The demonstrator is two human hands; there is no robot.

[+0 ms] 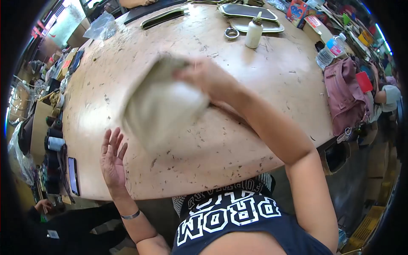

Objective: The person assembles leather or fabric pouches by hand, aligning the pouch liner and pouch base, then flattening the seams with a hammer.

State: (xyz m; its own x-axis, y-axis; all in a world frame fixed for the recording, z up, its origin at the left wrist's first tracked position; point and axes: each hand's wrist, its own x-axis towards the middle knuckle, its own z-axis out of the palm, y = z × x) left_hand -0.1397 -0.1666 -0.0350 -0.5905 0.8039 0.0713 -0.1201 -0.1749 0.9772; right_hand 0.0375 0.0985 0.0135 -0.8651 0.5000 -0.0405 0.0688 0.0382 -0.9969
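Note:
A beige, flat piece [163, 108], blurred by motion, hangs above the worn tabletop [263, 80]. Its upper right corner is in my right hand [206, 76], whose fingers are closed on it. To the lower left of the piece, near the table's front edge, my left hand [113, 159] is raised with fingers apart and nothing in them. A brownish strip, partly hidden by my right forearm, lies on the table below my right hand.
White bottle [253, 34], scissors [231, 33] and frame-like pieces [250, 12] sit at the far side. A pink bag [346, 95] and water bottle [331, 51] stand right. Thread spools [54, 143] and a phone [73, 176] line the left. Another person's hand [43, 205] shows lower left.

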